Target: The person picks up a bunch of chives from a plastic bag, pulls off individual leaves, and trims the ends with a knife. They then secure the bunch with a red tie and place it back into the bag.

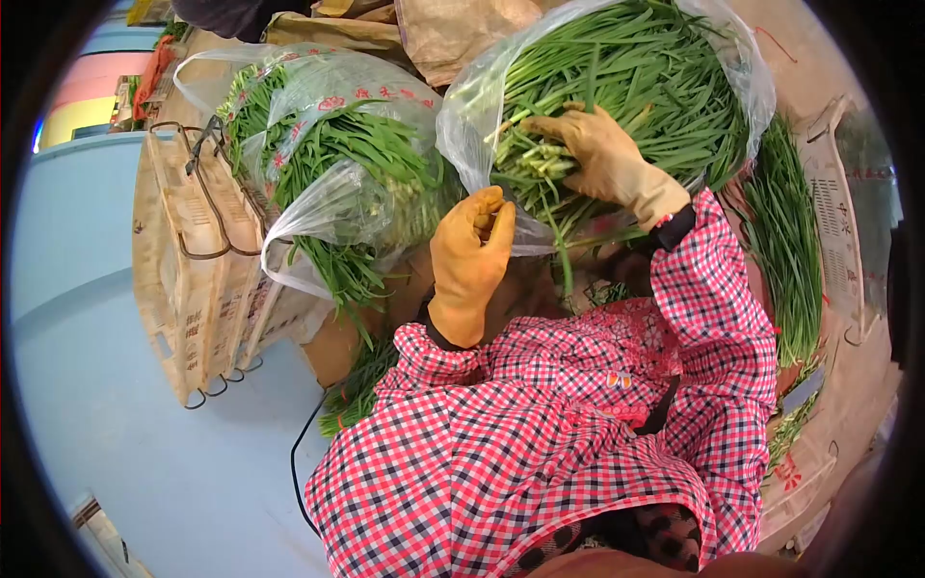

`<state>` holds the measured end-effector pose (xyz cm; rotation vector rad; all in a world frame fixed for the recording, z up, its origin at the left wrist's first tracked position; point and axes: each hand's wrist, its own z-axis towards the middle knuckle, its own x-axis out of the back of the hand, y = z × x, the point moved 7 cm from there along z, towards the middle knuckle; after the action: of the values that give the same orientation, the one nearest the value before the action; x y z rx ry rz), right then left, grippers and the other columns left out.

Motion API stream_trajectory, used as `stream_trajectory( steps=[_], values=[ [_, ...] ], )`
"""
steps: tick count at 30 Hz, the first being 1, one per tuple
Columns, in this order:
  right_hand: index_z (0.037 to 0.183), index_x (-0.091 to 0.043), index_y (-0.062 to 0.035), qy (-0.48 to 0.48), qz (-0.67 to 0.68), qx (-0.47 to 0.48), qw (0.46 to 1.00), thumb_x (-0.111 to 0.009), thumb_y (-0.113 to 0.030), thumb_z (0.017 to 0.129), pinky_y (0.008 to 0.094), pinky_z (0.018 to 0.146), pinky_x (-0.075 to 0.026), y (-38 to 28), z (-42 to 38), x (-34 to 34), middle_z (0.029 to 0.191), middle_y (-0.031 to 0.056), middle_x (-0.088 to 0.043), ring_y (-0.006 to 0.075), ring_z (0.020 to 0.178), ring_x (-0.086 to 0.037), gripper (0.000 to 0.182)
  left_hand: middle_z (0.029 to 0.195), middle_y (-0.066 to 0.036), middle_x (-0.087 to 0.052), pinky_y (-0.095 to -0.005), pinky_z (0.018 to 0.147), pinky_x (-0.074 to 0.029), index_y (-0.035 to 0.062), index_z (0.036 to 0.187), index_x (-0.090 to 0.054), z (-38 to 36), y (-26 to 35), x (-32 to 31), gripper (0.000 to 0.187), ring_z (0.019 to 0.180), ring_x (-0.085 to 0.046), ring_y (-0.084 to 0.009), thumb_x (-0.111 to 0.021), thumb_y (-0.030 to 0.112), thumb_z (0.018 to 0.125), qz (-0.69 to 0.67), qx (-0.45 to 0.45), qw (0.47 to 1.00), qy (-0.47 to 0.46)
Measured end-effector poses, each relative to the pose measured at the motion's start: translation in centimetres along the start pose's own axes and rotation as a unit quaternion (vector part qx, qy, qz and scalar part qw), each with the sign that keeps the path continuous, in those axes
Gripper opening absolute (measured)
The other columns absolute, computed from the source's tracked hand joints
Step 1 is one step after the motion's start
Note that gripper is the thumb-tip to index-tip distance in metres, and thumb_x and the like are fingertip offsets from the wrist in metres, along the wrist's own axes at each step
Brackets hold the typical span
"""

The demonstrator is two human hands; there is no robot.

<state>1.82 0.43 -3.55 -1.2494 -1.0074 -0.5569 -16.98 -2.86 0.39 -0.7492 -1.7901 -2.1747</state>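
My left hand [472,265], in an orange rubber glove, is closed with its fingertips at the edge of a clear plastic bag [472,125]. The bag is spread wide and full of long, flat-leaved garlic chives [665,87]. Inside its near side, my right hand [607,164], in a paler, soiled glove, curls over the pale cut ends of a bunch of chives [538,159]. A few loose stems hang down between the two hands. The palm side of the right hand is hidden.
Left of the open bag lies a second printed plastic bag [356,106] of chives. Stacked plastic crates [193,260] with metal handles stand by a pale blue surface [77,222]. More chives [785,260] lie at the right, beside another crate [836,217]. Brown sacking [462,34] lies behind.
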Motion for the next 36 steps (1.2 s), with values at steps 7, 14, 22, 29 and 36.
stream_trajectory(
  steps=[7, 14, 22, 29, 36],
  values=[
    [0.140, -0.046, -0.0142, -0.036, -0.070, 0.020, 0.997, -0.077, -0.021, 0.073, 0.0392, 0.100, -0.038, -0.9, -0.4, -0.8, 0.119, 0.0051, -0.063, 0.0233, 0.118, -0.056, 0.074, 0.090, -0.016, -0.071, -0.0330, 0.074, -0.053, -0.0014, 0.102, -0.068, 4.8, -0.3, -1.8, 0.021, 0.078, -0.069, -0.0270, -0.071, 0.011, 0.085, 0.136, -0.189, 0.971, -0.046],
    [0.139, -0.048, -0.0144, -0.018, -0.080, 0.052, 0.995, -0.077, -0.026, 0.076, 0.0401, 0.101, -0.036, -0.3, -2.0, -1.7, 0.119, 0.0045, -0.062, 0.0229, 0.121, -0.053, 0.070, 0.097, -0.012, -0.071, -0.0299, 0.076, -0.051, -0.0025, 0.110, -0.066, 4.5, -4.5, 1.0, 0.036, 0.085, -0.067, -0.0184, -0.074, 0.020, 0.083, 0.043, 0.069, 0.991, -0.104],
    [0.136, -0.050, -0.0146, 0.042, -0.104, 0.062, 0.992, -0.076, -0.025, 0.073, 0.0387, 0.099, -0.038, -0.3, -2.8, -1.4, 0.117, 0.0028, -0.062, 0.0217, 0.119, -0.054, 0.069, 0.114, -0.010, -0.068, -0.0377, 0.089, -0.050, 0.0082, 0.131, -0.056, 6.4, -1.0, -2.8, 0.063, 0.099, -0.065, -0.0273, -0.079, 0.016, 0.072, 0.223, -0.157, 0.946, -0.173],
    [0.134, -0.052, -0.0138, 0.032, -0.132, 0.062, 0.989, -0.073, -0.021, 0.073, 0.0373, 0.097, -0.038, -0.9, -2.8, -1.6, 0.118, 0.0019, -0.062, 0.0204, 0.119, -0.054, 0.065, 0.124, -0.017, -0.061, -0.0430, 0.093, -0.050, 0.0006, 0.139, -0.044, 8.3, -0.5, -5.1, 0.077, 0.113, -0.059, -0.0344, -0.079, 0.023, 0.074, 0.340, -0.232, 0.885, -0.217],
    [0.130, -0.054, -0.0100, 0.129, -0.271, 0.146, 0.943, -0.053, -0.018, 0.087, 0.0415, 0.095, -0.044, -2.4, -2.5, -4.7, 0.111, 0.0011, -0.064, 0.0186, 0.109, -0.058, 0.044, 0.110, -0.024, -0.067, -0.0502, 0.086, -0.052, 0.0058, 0.130, -0.050, 10.2, -8.2, -9.7, 0.050, 0.103, -0.064, -0.0409, -0.064, 0.021, 0.085, 0.405, -0.010, 0.841, -0.360]
  ],
)
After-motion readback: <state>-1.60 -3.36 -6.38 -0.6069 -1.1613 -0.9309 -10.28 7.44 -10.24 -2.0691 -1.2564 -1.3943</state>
